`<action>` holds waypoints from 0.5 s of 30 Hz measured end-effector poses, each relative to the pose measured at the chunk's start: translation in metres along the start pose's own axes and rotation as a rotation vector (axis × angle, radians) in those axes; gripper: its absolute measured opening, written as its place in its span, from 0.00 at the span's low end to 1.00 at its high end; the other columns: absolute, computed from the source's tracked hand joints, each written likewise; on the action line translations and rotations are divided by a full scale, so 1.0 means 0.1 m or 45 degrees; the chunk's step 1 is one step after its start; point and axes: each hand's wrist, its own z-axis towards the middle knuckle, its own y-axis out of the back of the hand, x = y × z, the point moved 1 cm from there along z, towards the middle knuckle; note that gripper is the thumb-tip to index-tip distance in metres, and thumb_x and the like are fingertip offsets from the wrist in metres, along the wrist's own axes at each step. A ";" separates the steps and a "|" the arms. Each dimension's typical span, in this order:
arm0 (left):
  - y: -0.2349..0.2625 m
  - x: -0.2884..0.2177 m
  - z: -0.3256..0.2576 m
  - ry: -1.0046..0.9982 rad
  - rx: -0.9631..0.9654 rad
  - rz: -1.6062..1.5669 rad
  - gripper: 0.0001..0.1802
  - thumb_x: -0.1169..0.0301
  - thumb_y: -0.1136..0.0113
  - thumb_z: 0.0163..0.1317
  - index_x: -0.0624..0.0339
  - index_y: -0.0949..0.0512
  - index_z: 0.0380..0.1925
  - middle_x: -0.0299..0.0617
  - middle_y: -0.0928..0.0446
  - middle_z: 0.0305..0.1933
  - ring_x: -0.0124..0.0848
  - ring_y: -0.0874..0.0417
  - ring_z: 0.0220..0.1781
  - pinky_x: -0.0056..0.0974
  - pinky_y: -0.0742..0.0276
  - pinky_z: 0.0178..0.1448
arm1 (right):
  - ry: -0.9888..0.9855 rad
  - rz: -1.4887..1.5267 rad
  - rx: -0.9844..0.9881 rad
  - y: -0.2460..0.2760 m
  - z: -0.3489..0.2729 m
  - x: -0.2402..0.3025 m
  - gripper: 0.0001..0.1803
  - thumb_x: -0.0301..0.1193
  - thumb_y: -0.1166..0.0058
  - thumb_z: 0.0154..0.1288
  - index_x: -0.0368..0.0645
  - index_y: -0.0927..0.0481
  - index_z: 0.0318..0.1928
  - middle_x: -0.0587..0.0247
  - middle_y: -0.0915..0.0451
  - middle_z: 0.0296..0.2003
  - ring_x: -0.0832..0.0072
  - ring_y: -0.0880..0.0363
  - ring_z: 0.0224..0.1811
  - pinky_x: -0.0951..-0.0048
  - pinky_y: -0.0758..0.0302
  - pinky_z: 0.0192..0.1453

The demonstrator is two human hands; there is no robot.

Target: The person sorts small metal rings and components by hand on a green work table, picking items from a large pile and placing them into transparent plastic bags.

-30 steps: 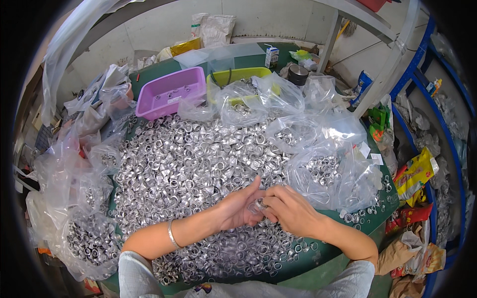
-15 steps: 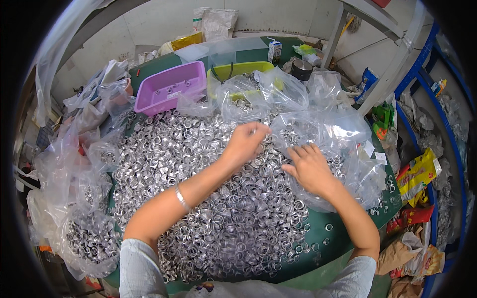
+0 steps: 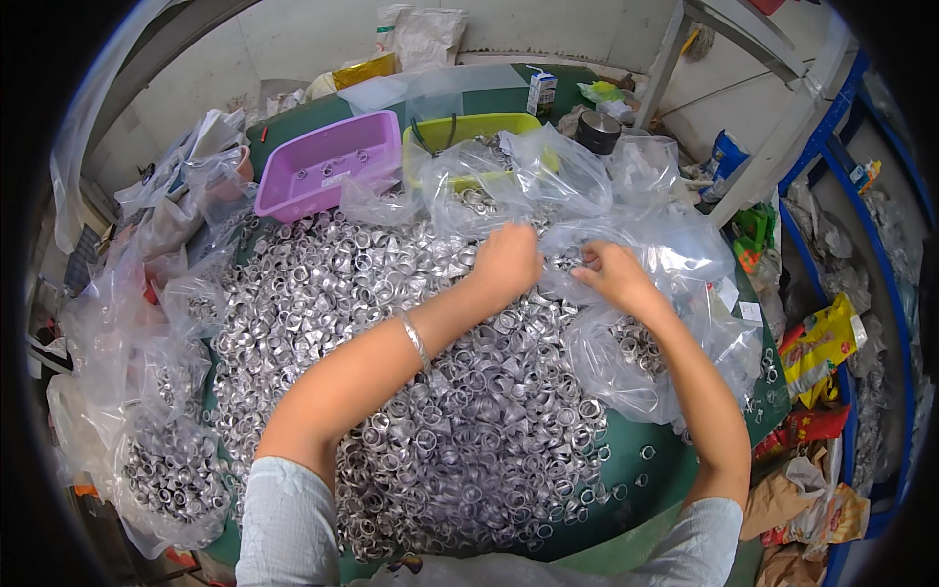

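Note:
A broad heap of silver metal rings covers much of the green table. On its right side lies a clear plastic bag with more rings inside. My left hand is closed in a fist at the bag's left edge, above the heap; its fingertips are hidden, so what it holds cannot be made out. Curled at the upper part of the bag is my right hand, thumb and fingers pinched on the film. A few rings show between the two hands.
Behind the heap stand a purple basin with a few rings and a green basin partly covered by plastic. Another bag of rings hangs at the left. A drink carton, dark round jar and blue shelf frame surround the table.
My left hand has moved right to the bag and closed into a fist. My right hand has shifted up from lying spread on the bag, and its fingers have curled in.

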 end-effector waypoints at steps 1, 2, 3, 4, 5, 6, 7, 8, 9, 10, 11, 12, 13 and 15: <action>0.00 0.00 -0.03 -0.015 -0.029 -0.039 0.10 0.70 0.40 0.49 0.69 0.23 0.23 0.60 0.24 0.26 0.55 0.22 0.34 0.48 0.26 0.40 | 0.012 -0.114 0.010 -0.06 0.03 -0.02 0.14 0.32 0.45 0.56 0.37 0.24 0.41 0.48 0.22 0.40 0.53 0.26 0.44 0.59 0.30 0.51; 0.00 0.01 -0.03 -0.020 -0.036 -0.061 0.10 0.70 0.40 0.49 0.69 0.23 0.23 0.60 0.24 0.26 0.55 0.22 0.33 0.49 0.26 0.40 | 0.022 -0.229 0.019 -0.13 0.03 -0.02 0.15 0.32 0.44 0.55 0.38 0.24 0.42 0.48 0.22 0.41 0.53 0.26 0.45 0.59 0.30 0.51; 0.01 0.02 -0.05 -0.019 -0.046 -0.082 0.10 0.70 0.40 0.49 0.69 0.23 0.23 0.60 0.24 0.26 0.55 0.22 0.33 0.49 0.26 0.39 | 0.038 -0.344 0.031 -0.18 0.03 0.00 0.16 0.32 0.43 0.55 0.38 0.25 0.43 0.49 0.23 0.42 0.53 0.27 0.46 0.58 0.30 0.51; 0.02 0.03 -0.07 -0.019 -0.055 -0.103 0.10 0.71 0.41 0.49 0.69 0.23 0.23 0.60 0.24 0.26 0.55 0.22 0.33 0.49 0.26 0.39 | 0.066 -0.315 0.013 -0.17 0.01 0.02 0.18 0.30 0.43 0.53 0.38 0.26 0.45 0.49 0.24 0.43 0.54 0.29 0.49 0.58 0.31 0.52; 0.02 0.04 -0.08 -0.014 -0.045 -0.093 0.10 0.71 0.41 0.50 0.69 0.23 0.23 0.60 0.24 0.26 0.55 0.22 0.33 0.49 0.26 0.39 | 0.063 -0.232 0.020 -0.18 0.01 0.00 0.17 0.29 0.43 0.53 0.39 0.26 0.45 0.49 0.23 0.43 0.54 0.29 0.49 0.58 0.31 0.52; 0.04 0.04 -0.09 -0.015 -0.035 -0.085 0.10 0.71 0.41 0.50 0.69 0.23 0.23 0.60 0.25 0.26 0.55 0.22 0.32 0.49 0.26 0.38 | 0.055 -0.152 0.022 -0.18 0.01 -0.03 0.17 0.28 0.44 0.53 0.39 0.26 0.45 0.50 0.23 0.43 0.54 0.30 0.50 0.58 0.31 0.52; 0.05 0.03 -0.10 -0.017 -0.024 -0.078 0.10 0.71 0.41 0.50 0.69 0.23 0.23 0.60 0.25 0.26 0.55 0.22 0.32 0.49 0.26 0.38 | 0.047 -0.072 0.024 -0.18 0.01 -0.05 0.16 0.27 0.45 0.53 0.39 0.26 0.45 0.50 0.23 0.43 0.54 0.30 0.50 0.58 0.31 0.52; 0.06 0.02 -0.12 -0.031 -0.047 -0.081 0.10 0.71 0.41 0.50 0.69 0.23 0.23 0.60 0.25 0.26 0.55 0.22 0.32 0.49 0.26 0.38 | 0.070 -0.077 -0.001 -0.19 -0.02 -0.04 0.18 0.25 0.46 0.53 0.40 0.27 0.46 0.50 0.24 0.43 0.55 0.30 0.51 0.60 0.32 0.54; 0.06 0.02 -0.14 -0.041 -0.072 -0.083 0.09 0.71 0.41 0.50 0.69 0.23 0.23 0.59 0.25 0.27 0.54 0.23 0.32 0.49 0.26 0.37 | 0.097 -0.083 -0.024 -0.20 -0.07 -0.01 0.19 0.23 0.47 0.52 0.40 0.27 0.48 0.50 0.24 0.44 0.56 0.30 0.52 0.61 0.33 0.55; 0.05 0.03 -0.16 -0.051 -0.097 -0.086 0.09 0.71 0.41 0.50 0.69 0.24 0.23 0.59 0.25 0.27 0.54 0.23 0.31 0.49 0.26 0.37 | 0.124 -0.088 -0.046 -0.21 -0.09 0.01 0.20 0.21 0.48 0.52 0.40 0.27 0.49 0.51 0.25 0.45 0.57 0.30 0.53 0.63 0.34 0.57; 0.05 0.03 -0.18 -0.077 -0.120 -0.079 0.09 0.71 0.41 0.51 0.69 0.24 0.23 0.58 0.25 0.27 0.54 0.23 0.31 0.48 0.26 0.37 | 0.151 -0.017 -0.071 -0.23 -0.08 -0.02 0.20 0.20 0.49 0.52 0.40 0.27 0.49 0.51 0.25 0.45 0.57 0.29 0.52 0.64 0.33 0.56; 0.04 0.03 -0.19 -0.108 -0.141 -0.073 0.09 0.71 0.41 0.51 0.68 0.24 0.22 0.58 0.25 0.28 0.54 0.23 0.31 0.48 0.26 0.37 | 0.173 0.053 -0.099 -0.24 -0.08 -0.09 0.19 0.19 0.50 0.52 0.40 0.26 0.48 0.52 0.25 0.45 0.58 0.29 0.52 0.65 0.33 0.55; 0.03 0.02 -0.19 -0.138 -0.162 -0.067 0.09 0.71 0.41 0.51 0.68 0.24 0.22 0.57 0.25 0.28 0.53 0.23 0.31 0.48 0.27 0.36 | 0.197 0.124 -0.126 -0.25 -0.08 -0.13 0.19 0.18 0.51 0.53 0.40 0.25 0.47 0.52 0.25 0.46 0.59 0.28 0.51 0.66 0.33 0.55; 0.03 0.03 -0.20 -0.120 -0.170 -0.076 0.09 0.71 0.41 0.51 0.68 0.24 0.22 0.56 0.25 0.29 0.53 0.23 0.31 0.48 0.27 0.36 | 0.190 0.267 -0.195 -0.25 -0.07 -0.19 0.18 0.17 0.53 0.51 0.41 0.23 0.44 0.51 0.23 0.41 0.54 0.27 0.45 0.63 0.31 0.51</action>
